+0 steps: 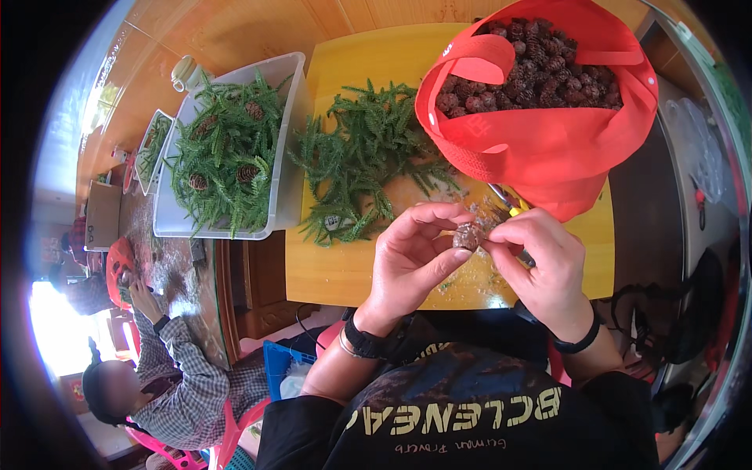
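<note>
Over the front of the yellow table, my left hand holds a small brown pine cone between thumb and fingers. My right hand is closed in a pinch against the cone's right side; whatever its fingertips grip there is hidden. Just beyond my hands lies a tool with yellow handles, partly covered by the right hand and a red bag. The bag is full of pine cones. Loose green artificial fir sprigs lie left of it.
A clear plastic bin at the left holds green sprigs with several pine cones. Brown crumbs litter the table near my hands. Farther left, a person in a checked shirt sits at another table. A blue crate stands below.
</note>
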A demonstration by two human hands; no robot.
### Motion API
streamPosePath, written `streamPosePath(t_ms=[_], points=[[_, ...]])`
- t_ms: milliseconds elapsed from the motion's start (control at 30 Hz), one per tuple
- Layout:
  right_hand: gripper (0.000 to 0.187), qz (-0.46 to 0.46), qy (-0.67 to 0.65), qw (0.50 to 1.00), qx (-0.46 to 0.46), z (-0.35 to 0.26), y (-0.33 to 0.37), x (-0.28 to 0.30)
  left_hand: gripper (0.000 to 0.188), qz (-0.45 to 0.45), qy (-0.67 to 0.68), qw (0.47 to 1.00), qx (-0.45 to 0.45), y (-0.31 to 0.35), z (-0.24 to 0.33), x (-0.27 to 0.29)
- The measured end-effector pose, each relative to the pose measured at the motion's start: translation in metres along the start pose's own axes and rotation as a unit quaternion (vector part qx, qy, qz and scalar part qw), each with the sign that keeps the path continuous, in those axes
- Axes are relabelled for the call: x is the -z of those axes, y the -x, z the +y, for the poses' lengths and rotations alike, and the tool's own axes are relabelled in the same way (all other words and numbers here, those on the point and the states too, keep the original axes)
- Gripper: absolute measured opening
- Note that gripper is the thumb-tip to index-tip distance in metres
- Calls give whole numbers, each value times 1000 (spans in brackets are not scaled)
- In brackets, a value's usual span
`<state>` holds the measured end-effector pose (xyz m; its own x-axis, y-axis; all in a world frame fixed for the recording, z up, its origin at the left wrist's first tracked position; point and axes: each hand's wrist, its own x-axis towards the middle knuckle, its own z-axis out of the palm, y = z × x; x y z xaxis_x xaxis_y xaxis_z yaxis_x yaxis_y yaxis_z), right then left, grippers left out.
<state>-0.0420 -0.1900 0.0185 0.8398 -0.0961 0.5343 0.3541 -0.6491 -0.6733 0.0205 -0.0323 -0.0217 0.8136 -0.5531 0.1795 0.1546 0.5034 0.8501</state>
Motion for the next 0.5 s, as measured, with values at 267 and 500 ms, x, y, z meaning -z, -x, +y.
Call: streamPosePath(t_ms=[267, 500], points=[[28, 11, -28, 1000, -4, 0, 0, 0, 28, -42, 25, 999, 11, -2, -3, 6], [29, -2, -14, 1000, -1, -1, -1, 4, 24, -76, 92, 992, 42, -2, -1, 9]])
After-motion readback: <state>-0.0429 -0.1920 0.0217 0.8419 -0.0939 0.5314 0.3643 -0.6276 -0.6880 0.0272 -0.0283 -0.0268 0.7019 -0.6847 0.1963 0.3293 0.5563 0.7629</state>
